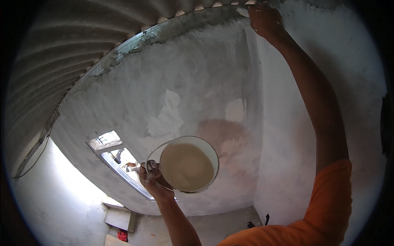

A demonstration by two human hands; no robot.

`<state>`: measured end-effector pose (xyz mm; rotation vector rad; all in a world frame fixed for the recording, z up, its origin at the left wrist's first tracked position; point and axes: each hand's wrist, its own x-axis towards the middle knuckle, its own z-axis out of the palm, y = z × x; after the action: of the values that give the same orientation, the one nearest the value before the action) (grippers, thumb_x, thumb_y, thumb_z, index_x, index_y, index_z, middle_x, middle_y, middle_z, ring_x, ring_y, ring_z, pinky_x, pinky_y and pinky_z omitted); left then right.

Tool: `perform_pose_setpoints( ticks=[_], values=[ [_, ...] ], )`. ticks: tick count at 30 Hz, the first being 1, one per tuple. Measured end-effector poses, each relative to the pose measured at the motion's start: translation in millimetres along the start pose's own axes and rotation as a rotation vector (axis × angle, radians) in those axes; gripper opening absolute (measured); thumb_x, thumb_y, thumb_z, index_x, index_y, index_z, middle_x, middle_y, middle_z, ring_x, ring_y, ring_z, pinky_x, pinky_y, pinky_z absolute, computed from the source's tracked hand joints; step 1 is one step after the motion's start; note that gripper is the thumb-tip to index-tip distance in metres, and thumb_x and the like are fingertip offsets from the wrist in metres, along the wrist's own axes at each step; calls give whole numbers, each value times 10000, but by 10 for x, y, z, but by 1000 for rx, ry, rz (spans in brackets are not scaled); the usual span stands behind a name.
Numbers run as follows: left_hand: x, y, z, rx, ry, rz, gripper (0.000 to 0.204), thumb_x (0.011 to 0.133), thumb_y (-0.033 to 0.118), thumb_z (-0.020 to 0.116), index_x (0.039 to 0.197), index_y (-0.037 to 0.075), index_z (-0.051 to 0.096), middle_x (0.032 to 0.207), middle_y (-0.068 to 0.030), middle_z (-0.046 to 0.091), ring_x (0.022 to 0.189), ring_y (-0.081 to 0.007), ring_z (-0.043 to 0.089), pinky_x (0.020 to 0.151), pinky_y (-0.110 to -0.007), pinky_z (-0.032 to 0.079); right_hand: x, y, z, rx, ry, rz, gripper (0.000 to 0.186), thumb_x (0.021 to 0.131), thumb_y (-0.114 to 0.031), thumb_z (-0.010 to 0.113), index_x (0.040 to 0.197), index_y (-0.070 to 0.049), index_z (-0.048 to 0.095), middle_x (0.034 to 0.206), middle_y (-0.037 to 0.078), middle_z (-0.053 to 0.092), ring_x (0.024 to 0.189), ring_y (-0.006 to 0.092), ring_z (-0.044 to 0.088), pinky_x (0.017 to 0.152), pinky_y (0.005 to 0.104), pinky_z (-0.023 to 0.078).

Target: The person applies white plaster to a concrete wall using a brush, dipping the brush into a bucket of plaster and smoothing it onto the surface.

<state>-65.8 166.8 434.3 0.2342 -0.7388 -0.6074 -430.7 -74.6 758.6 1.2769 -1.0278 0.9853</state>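
My left hand [155, 178] is closed on a round bucket at its left side, where the thin wire handle loops past my fingers. Beige liquid [186, 167] fills much of the bucket [211, 149], whose pale inner wall shows above it. High up at the right, my right hand [266, 20] is closed at the top of the wall, just under the roof edge. A small whitish thing [243, 12] sticks out to the left of that fist; its kind is too hidden to tell.
Corrugated roof sheets [74, 37] slope overhead at the left. The grey wall [197, 82] carries paler patches and meets a whiter wall [295, 135] at a corner. Low at the left are a window opening [119, 158], a box-like block [119, 218] and a red cloth [122, 235].
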Motion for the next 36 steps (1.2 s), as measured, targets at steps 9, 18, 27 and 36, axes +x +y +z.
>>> perform_pose_setpoints(
  ticks=[9, 18, 27, 36],
  values=[
    [-50, -16, 161, 119, -6, 57, 190, 715, -37, 559, 843, 72, 471, 829, -32, 537, 713, -94, 547, 736, -251, 535, -507, -345, -43, 437, -409, -87, 223, 876, -206, 712, 1009, -29, 718, 1004, 172, 718, 966, 284, 706, 836, 413, 565],
    [-85, -8, 467, -9, 26, 19, 176, 743, -26, 532, 789, 103, 422, 773, -5, 456, 669, -78, 467, 677, -230, 479, -257, -66, 297, 159, -117, -7, 68, 822, -122, 714, 828, -55, 727, 892, 123, 729, 970, 303, 705, 822, 410, 581],
    [-259, 127, 396, 46, 50, 89, 141, 738, -35, 511, 786, 79, 442, 774, -17, 483, 675, -94, 493, 713, -266, 497, -246, -581, 208, 67, -415, -295, 121, 823, -11, 681, 927, -55, 722, 918, 115, 726, 943, 286, 718, 789, 378, 606],
    [-200, 152, 459, 235, 126, 139, 139, 737, -39, 496, 828, 63, 477, 782, -22, 491, 701, -100, 495, 731, -238, 480, 28, -612, 280, 820, -402, 84, 321, 915, -367, 709, 1081, -94, 724, 1013, 148, 698, 911, 289, 699, 838, 413, 558]
  ],
)
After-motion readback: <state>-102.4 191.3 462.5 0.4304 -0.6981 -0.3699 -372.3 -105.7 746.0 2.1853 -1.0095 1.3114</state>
